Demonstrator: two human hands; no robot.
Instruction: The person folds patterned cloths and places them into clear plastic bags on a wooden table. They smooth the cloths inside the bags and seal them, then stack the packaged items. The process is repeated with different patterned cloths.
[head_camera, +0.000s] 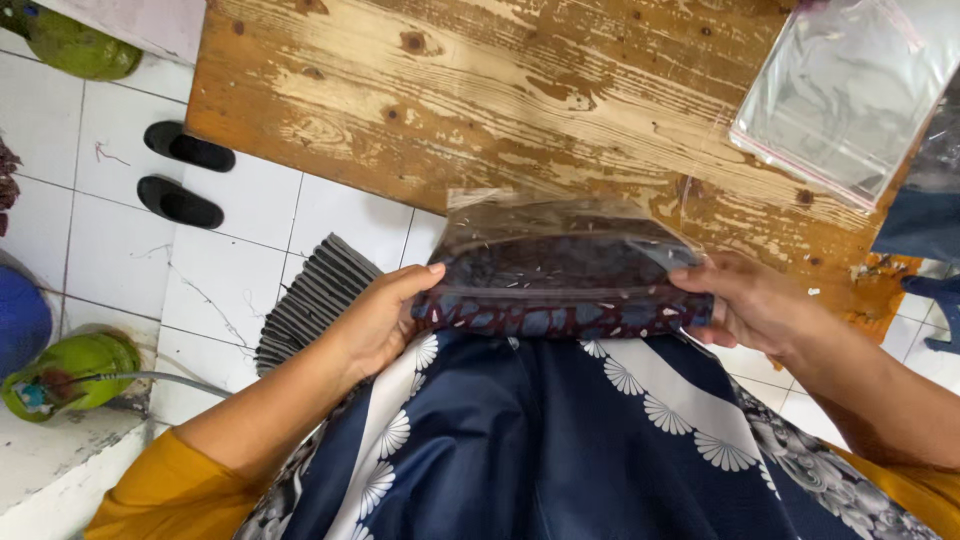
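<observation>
Item: folded dark patterned cloth (560, 300), half inside a clear plastic bag (560, 225), held over the lap at the wooden table (450, 90) edge. Left hand (385, 320) and right hand (750, 305) clasp its ends, fingers closed. Risk: the slick bag may slip or bunch, snagging the cloth.

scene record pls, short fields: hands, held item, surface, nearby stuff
left hand: left hand grips the left end of the folded cloth
right hand: right hand grips the right end, fingers at the bag's edge
held item: folded dark blue patterned cloth, partly inside a clear plastic bag
position: held at the near edge of the table, above the lap
surface: worn wooden table
nearby: stack of empty clear bags at the table's far right; black sandals on white tiled floor
lap: navy floral garment
</observation>
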